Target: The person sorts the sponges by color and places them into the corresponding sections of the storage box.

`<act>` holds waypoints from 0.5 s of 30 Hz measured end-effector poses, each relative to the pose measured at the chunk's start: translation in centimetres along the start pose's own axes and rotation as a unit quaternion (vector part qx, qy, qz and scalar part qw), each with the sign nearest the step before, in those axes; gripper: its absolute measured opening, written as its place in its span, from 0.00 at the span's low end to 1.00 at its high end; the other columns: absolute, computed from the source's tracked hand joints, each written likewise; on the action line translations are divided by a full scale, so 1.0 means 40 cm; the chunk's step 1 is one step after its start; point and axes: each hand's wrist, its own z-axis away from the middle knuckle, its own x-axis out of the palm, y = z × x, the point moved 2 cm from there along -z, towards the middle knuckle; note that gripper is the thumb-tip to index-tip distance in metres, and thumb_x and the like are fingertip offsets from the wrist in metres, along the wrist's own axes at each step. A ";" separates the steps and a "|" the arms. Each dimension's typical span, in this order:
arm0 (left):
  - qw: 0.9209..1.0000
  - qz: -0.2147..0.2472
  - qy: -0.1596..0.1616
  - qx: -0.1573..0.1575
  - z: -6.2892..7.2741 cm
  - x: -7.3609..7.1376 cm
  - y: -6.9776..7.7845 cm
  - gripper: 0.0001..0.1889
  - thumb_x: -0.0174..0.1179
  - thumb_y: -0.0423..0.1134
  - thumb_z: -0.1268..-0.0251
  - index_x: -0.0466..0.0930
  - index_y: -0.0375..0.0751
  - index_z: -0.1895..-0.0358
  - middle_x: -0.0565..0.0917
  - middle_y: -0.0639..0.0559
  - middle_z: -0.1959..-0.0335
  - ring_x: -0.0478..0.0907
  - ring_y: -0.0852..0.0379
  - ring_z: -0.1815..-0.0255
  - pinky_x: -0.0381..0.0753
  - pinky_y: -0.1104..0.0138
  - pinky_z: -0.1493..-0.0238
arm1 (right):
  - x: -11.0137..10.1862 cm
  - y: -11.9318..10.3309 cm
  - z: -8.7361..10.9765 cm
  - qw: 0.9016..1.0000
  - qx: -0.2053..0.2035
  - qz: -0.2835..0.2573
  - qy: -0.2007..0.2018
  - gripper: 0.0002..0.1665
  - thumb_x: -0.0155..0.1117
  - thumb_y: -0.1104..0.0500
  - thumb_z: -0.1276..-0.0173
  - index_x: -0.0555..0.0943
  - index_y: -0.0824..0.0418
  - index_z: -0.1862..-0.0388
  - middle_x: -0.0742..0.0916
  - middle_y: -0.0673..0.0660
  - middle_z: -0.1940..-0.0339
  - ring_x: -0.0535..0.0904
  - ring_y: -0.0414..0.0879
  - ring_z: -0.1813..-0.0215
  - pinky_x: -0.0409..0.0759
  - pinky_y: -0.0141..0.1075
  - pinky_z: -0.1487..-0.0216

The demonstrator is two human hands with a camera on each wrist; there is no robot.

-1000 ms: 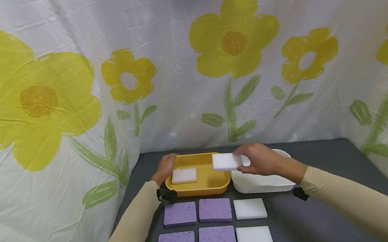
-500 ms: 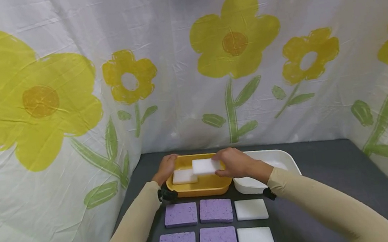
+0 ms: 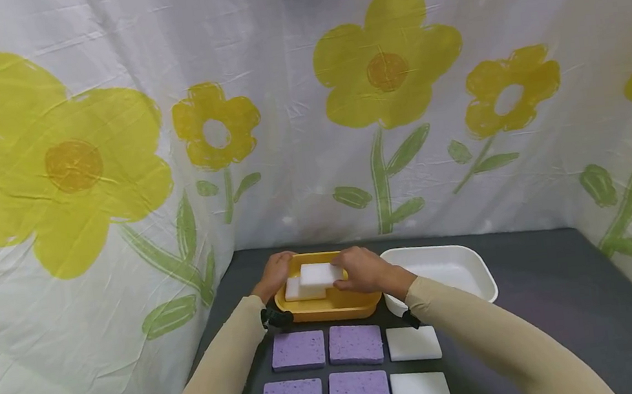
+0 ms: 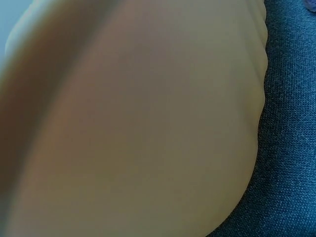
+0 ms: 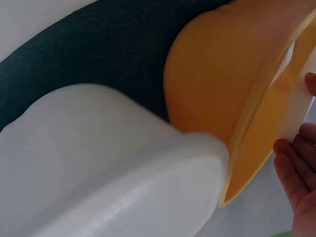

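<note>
My left hand (image 3: 275, 274) holds the left rim of a yellow tray (image 3: 343, 312). That tray's outer wall (image 4: 148, 148) fills most of the left wrist view, too near to show the fingers. Over the tray, my right hand (image 3: 364, 271) pinches a white sponge (image 3: 319, 276) by its right end, thumb in front. Another white sponge (image 3: 293, 290) lies inside the tray at the left, partly hidden behind the held one. In the right wrist view, the fingertips of the right hand (image 5: 302, 182) touch the edge of the held sponge (image 5: 294, 113).
A white tray (image 3: 479, 266) stands right beside the yellow one, partly behind my right forearm. In front lie several purple sponges (image 3: 297, 350) in two rows, with two white sponges (image 3: 414, 343) to their right. A flowered curtain (image 3: 302, 179) hangs behind the dark table (image 3: 536, 276).
My right hand has carried the white sponge leftward from between the two trays to above the sponge in the yellow tray. The left hand has stayed on the rim.
</note>
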 end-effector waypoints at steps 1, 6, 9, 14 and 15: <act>1.000 0.001 -0.001 -0.001 0.001 0.000 0.000 0.26 0.37 0.43 0.07 0.80 0.33 0.29 0.81 0.34 0.29 0.78 0.36 0.29 0.74 0.41 0.24 | 0.005 0.000 -0.005 1.000 0.000 -0.001 0.000 0.19 0.77 0.51 0.29 0.91 0.61 0.47 0.94 0.55 0.52 0.88 0.49 0.56 0.88 0.45 0.52; 1.000 0.000 0.000 -0.008 0.001 0.001 0.003 0.26 0.36 0.43 0.07 0.80 0.33 0.28 0.80 0.34 0.28 0.77 0.36 0.28 0.74 0.40 0.23 | 0.030 -0.003 -0.030 1.000 -0.004 0.002 -0.005 0.17 0.78 0.51 0.29 0.90 0.60 0.50 0.93 0.53 0.55 0.86 0.47 0.58 0.86 0.44 0.53; 1.000 0.005 -0.002 -0.012 -0.001 0.000 0.001 0.26 0.36 0.44 0.07 0.80 0.34 0.28 0.80 0.35 0.28 0.77 0.36 0.28 0.73 0.40 0.23 | 0.044 -0.007 -0.043 1.000 -0.002 -0.001 -0.015 0.17 0.78 0.51 0.28 0.90 0.61 0.48 0.94 0.53 0.53 0.86 0.46 0.57 0.87 0.43 0.50; 1.000 0.003 0.003 -0.008 -0.001 0.001 0.000 0.26 0.37 0.44 0.07 0.81 0.34 0.28 0.82 0.35 0.30 0.79 0.36 0.30 0.74 0.41 0.24 | 0.065 -0.016 -0.055 0.999 0.001 -0.026 -0.022 0.19 0.79 0.53 0.28 0.89 0.63 0.45 0.94 0.56 0.50 0.85 0.47 0.56 0.87 0.45 0.47; 1.000 0.000 0.006 -0.009 0.001 0.002 0.000 0.26 0.38 0.44 0.07 0.81 0.34 0.28 0.82 0.35 0.30 0.79 0.36 0.31 0.75 0.41 0.24 | 0.071 -0.017 -0.058 0.999 0.002 -0.028 -0.021 0.20 0.79 0.52 0.28 0.89 0.63 0.45 0.93 0.55 0.51 0.85 0.46 0.56 0.87 0.44 0.48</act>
